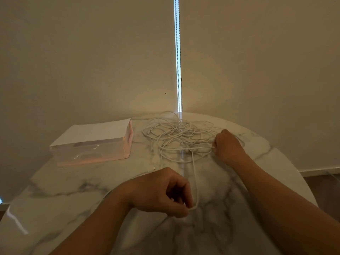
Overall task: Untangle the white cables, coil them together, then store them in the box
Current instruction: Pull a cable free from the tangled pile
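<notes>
Pinching white cables [180,137]: left hand [161,192], apparently right hand [227,145].

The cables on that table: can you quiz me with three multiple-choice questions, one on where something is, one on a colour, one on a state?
1. Where is the box relative to the cables?
A. To their left
B. To their right
C. On top of them

2. What colour are the cables?
A. Black
B. White
C. Red

3. What state are the cables in?
A. Neatly coiled
B. Stored in the box
C. A loose tangle on the table

Answers:
1. A, the box sits left of the pile, apart from it.
2. B, every strand looks white.
3. C, the strands cross in a heap; the left hand pinches one strand drawn out of it, the right hand grips the heap's edge.
</notes>
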Tool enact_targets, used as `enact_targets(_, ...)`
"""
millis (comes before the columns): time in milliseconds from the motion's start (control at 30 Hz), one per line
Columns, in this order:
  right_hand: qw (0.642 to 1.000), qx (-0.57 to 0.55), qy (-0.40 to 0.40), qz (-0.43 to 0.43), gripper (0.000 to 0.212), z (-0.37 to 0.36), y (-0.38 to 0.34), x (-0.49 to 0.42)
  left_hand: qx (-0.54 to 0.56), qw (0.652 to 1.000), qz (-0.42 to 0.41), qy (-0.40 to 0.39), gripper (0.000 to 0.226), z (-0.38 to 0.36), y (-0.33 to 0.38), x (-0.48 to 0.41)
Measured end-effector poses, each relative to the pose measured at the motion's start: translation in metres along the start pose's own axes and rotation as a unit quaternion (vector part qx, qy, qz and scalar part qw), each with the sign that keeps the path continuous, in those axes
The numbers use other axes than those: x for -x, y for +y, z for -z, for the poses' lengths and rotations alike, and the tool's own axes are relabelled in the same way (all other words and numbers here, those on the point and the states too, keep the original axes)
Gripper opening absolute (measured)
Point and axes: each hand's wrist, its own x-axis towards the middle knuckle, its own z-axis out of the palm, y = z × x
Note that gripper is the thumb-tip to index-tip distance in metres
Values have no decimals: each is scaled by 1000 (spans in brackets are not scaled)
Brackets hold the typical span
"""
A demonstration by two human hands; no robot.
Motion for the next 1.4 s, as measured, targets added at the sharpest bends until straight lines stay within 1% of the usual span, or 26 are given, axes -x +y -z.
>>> enact_targets(67,1000,-1,4,-7,18,0,-1,0,12,997,7,-73,14,0,5,3)
enact_targets(133,1000,5,-2,-4,14,0,-3,0,2,992,22,-126,18,-1,7,2)
enact_targets(167,1000,12,-8,2,10,2,-4,2,-19,990,32,-138,19,-2,6,0)
enact_targets(200,1000,19,-12,10,8,5,-5,3,-54,989,43,-134,20,-2,3,-2)
enact_targets(233,999,25,-14,20,9,7,-6,5,-95,988,51,-110,23,-3,-1,-6)
enact_targets(267,999,30,-15,29,12,11,-8,8,-129,988,56,-69,25,-3,-6,-10)
enact_targets(367,998,31,-17,53,21,23,-12,18,-141,984,61,90,24,-4,-21,-25)
enact_targets(433,998,23,-27,59,29,26,-13,24,-145,968,79,190,22,-4,-30,-41)
enact_targets(467,998,14,-29,59,32,26,-13,26,-150,958,92,226,22,-5,-32,-51)
enact_targets(533,998,-2,-27,57,31,23,-12,31,-177,939,122,270,26,-8,-32,-70)
enact_targets(667,997,-2,-37,72,31,20,-12,42,-270,901,168,296,45,-20,-30,-101)
enact_targets(733,996,13,-38,84,31,21,-13,45,-290,890,172,306,44,-23,-32,-109)
enact_targets(833,994,35,-27,102,29,20,-16,47,-267,896,173,310,30,-25,-35,-111)
enact_targets(967,992,49,-17,117,17,16,-21,45,-262,899,157,315,18,-25,-38,-104)
enact_targets(1133,991,27,0,129,16,5,-22,41,-261,908,132,299,12,-21,-46,-86)
enact_targets(1300,988,33,11,151,19,-2,-22,42,-293,904,120,288,12,-18,-47,-65)
enact_targets(1400,990,15,11,141,17,-4,-20,43,-256,914,120,290,10,-16,-47,-49)
